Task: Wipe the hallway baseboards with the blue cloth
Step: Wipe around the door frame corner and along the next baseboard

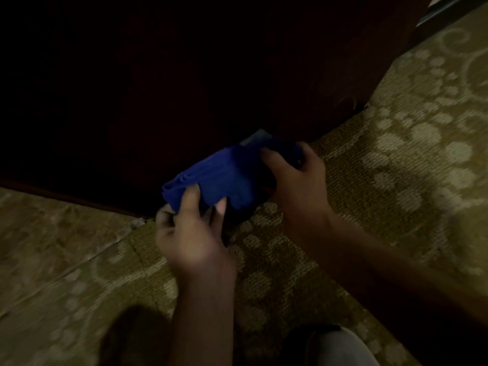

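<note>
A folded blue cloth [224, 175] is held between both hands in the middle of the view, just above the floor. My left hand [192, 239] pinches its near left corner with thumb and fingers. My right hand [293, 173] grips its right end from above. Behind the cloth stands a very dark wooden surface [132, 88]; its bottom strip [79, 196] meets the floor. The scene is dim, so I cannot make out a baseboard's details. A small grey patch [257, 136] shows just past the cloth's far edge.
Patterned olive carpet [396, 154] with pale circles covers the floor to the right and in front. A seam [124, 244] runs across the carpet at left. The dark wood forms an outward corner [353, 107]. A grey-clad knee [340, 347] shows at the bottom.
</note>
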Action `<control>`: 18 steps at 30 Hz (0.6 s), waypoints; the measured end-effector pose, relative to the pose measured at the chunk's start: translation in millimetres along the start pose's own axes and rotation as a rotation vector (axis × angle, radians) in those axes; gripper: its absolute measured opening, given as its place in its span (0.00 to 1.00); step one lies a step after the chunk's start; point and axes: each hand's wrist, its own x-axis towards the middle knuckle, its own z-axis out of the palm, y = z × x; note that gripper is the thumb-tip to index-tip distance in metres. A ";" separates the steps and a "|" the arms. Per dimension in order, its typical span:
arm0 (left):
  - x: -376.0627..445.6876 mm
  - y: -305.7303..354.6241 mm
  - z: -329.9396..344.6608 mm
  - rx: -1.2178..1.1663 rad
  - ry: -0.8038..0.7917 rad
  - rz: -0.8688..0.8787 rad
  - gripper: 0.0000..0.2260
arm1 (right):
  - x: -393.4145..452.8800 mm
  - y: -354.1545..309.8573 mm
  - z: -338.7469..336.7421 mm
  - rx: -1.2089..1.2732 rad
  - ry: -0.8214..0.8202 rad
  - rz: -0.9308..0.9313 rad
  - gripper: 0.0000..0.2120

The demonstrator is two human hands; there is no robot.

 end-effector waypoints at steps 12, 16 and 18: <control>8.6 -6.6 -6.0 -0.089 0.145 -0.092 0.16 | -9.5 2.9 1.2 -0.173 -0.042 0.110 0.14; 8.4 9.3 -16.7 -0.173 0.137 -0.062 0.13 | -17.9 0.7 15.9 -0.316 -0.158 0.060 0.13; 11.9 -2.6 -6.7 -0.132 0.173 -0.155 0.16 | -0.7 4.1 14.0 -0.342 -0.073 0.131 0.13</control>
